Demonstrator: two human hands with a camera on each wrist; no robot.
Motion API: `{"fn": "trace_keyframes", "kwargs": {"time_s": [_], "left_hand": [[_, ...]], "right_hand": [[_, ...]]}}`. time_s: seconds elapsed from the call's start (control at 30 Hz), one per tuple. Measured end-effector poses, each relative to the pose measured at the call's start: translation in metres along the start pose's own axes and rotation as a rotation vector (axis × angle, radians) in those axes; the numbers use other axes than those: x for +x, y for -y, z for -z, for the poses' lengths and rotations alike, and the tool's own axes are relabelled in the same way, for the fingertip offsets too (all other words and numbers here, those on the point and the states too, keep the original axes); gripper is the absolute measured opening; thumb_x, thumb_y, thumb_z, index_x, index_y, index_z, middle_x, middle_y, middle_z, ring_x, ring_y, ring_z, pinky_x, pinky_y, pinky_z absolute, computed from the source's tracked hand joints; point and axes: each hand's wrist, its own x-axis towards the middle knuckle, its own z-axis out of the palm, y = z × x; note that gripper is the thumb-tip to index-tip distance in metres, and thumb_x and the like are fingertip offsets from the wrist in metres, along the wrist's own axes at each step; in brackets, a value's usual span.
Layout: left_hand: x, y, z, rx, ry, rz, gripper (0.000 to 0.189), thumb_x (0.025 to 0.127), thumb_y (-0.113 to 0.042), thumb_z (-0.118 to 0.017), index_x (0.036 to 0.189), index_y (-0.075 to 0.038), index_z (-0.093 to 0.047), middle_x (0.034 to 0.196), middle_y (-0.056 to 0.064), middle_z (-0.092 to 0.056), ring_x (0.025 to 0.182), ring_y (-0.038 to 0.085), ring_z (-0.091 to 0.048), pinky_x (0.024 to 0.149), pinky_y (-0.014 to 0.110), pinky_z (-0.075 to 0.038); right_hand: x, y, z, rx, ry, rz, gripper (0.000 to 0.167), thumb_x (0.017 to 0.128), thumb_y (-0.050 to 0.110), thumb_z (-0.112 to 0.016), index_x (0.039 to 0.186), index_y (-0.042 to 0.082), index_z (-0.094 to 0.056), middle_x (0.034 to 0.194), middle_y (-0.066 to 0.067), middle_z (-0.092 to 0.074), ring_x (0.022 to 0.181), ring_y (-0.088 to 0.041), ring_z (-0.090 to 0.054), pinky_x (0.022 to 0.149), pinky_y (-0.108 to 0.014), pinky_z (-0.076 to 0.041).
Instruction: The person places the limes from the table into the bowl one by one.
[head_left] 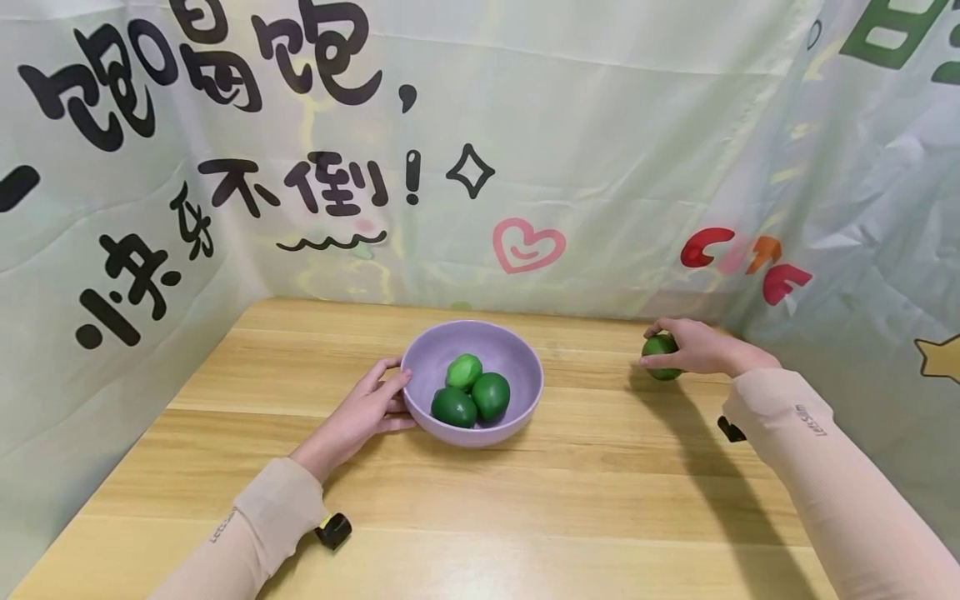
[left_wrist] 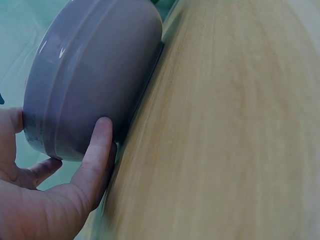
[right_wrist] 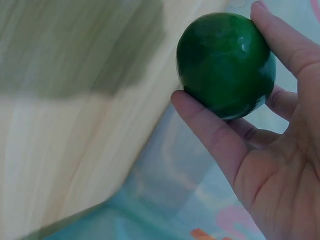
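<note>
A lilac bowl [head_left: 517,358] stands on the wooden table with three green limes [head_left: 491,397] inside, one of them lighter than the other two. My left hand [head_left: 367,400] grips the bowl's left side, with a digit at the rim and others against the outer wall. In the left wrist view, fingers [left_wrist: 97,150] touch the bowl's smooth side low down by the tabletop. Off to the right, my right hand [head_left: 697,346] holds a glossy dark green lime [right_wrist: 225,65] between thumb and fingertips, near the table's back edge.
The wooden table [head_left: 600,500] reaches back to a pale printed cloth [head_left: 600,150] hanging behind and at both sides. The shadow of my right arm falls across the right part of the tabletop. A small black device sits at each wrist.
</note>
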Motion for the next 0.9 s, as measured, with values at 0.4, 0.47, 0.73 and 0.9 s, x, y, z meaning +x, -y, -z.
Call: {"fn": "trace_keyframes", "kwargs": {"time_s": [0.4,0.47,0.73,0.9], "left_hand": [[0.0,0.001,0.0,-0.002,0.0,-0.009,0.056,0.117,-0.038,-0.046,0.166,-0.016,-0.029,0.148,0.032,-0.049,0.114,0.027,-0.071,0.102,0.044,-0.065],[-0.001,0.001,0.0,-0.004,-0.002,-0.005,0.057,0.116,-0.038,-0.046,0.166,-0.016,-0.029,0.148,0.032,-0.049,0.115,0.028,-0.071,0.102,0.044,-0.065],[-0.001,0.003,-0.002,-0.014,-0.02,0.023,0.054,0.116,-0.039,-0.047,0.164,-0.019,-0.032,0.147,0.03,-0.051,0.115,0.028,-0.071,0.1,0.042,-0.066],[0.001,0.002,-0.002,-0.015,-0.027,0.028,0.052,0.116,-0.038,-0.047,0.163,-0.02,-0.033,0.146,0.029,-0.052,0.114,0.028,-0.072,0.099,0.042,-0.067]], "right_hand": [[0.002,0.039,0.014,-0.015,-0.031,0.063,0.061,0.098,0.041,-0.079,0.138,-0.001,-0.061,0.11,-0.015,-0.065,0.091,-0.024,-0.053,0.07,-0.033,-0.044],[0.002,0.044,0.016,-0.018,-0.039,0.069,0.059,0.098,0.042,-0.08,0.137,0.001,-0.062,0.111,-0.016,-0.064,0.093,-0.025,-0.054,0.07,-0.033,-0.045],[0.004,0.066,0.025,-0.01,-0.041,0.1,0.055,0.099,0.04,-0.08,0.137,0.005,-0.062,0.112,-0.015,-0.063,0.097,-0.028,-0.054,0.071,-0.033,-0.045],[0.003,0.077,0.029,0.003,-0.042,0.096,0.057,0.098,0.04,-0.081,0.139,0.005,-0.06,0.122,-0.021,-0.06,0.094,-0.027,-0.055,0.07,-0.033,-0.047]]}}
